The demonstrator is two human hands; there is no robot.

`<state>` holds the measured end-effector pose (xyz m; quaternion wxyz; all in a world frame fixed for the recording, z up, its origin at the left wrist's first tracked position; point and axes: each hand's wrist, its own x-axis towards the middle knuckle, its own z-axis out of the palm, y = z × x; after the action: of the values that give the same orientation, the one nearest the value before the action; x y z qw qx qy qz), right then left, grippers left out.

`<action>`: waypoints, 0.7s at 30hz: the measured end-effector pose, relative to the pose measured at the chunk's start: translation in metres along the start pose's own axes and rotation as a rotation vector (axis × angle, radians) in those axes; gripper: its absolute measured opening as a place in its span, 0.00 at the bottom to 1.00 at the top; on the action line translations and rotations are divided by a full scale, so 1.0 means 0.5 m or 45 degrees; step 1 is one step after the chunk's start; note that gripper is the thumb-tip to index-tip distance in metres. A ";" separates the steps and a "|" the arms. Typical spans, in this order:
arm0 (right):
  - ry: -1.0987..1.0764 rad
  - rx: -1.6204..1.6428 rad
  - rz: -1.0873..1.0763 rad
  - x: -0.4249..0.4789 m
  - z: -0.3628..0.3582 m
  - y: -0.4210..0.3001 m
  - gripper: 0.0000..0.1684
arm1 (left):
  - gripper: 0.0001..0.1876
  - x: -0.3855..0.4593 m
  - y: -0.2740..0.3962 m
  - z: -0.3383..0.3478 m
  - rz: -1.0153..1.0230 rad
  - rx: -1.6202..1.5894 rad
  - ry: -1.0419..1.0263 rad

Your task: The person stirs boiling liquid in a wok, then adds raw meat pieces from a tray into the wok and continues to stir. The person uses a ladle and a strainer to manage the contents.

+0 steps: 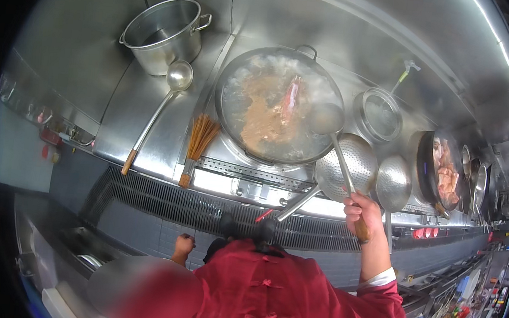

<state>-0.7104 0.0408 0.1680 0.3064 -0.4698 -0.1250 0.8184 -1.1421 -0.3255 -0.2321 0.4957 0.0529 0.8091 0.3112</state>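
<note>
My right hand (362, 214) grips the wooden handle of a long steel ladle (343, 160). The ladle's bowl is over the right side of a large wok (219, 115), against its steaming liquid. Brown foam (258, 120) covers much of the middle, and a long reddish-white piece of meat or bone (291, 96) pokes up through it. Down by my left side, my left hand (184, 245) is curled into a fist, with nothing visible in it. Beneath the ladle's shaft lies a round perforated strainer (342, 169), its handle towards me.
Left of the wok are a bamboo wok brush (200, 140), a second ladle (180, 76) and a deep steel stockpot (172, 56). To its right are a round steel container (381, 114), another perforated scoop (394, 182) and a dark wok (426, 169) holding raw-looking meat (447, 178). A drain grate (155, 200) runs along the front.
</note>
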 end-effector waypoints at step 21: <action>0.269 -0.542 -0.314 0.042 -0.013 0.079 0.09 | 0.13 0.009 0.006 0.018 0.039 0.131 -0.007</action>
<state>-0.7278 0.0224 0.1308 0.3094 -0.5878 -0.3179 0.6766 -1.1376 -0.3175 -0.2365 0.4896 0.0916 0.8218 0.2766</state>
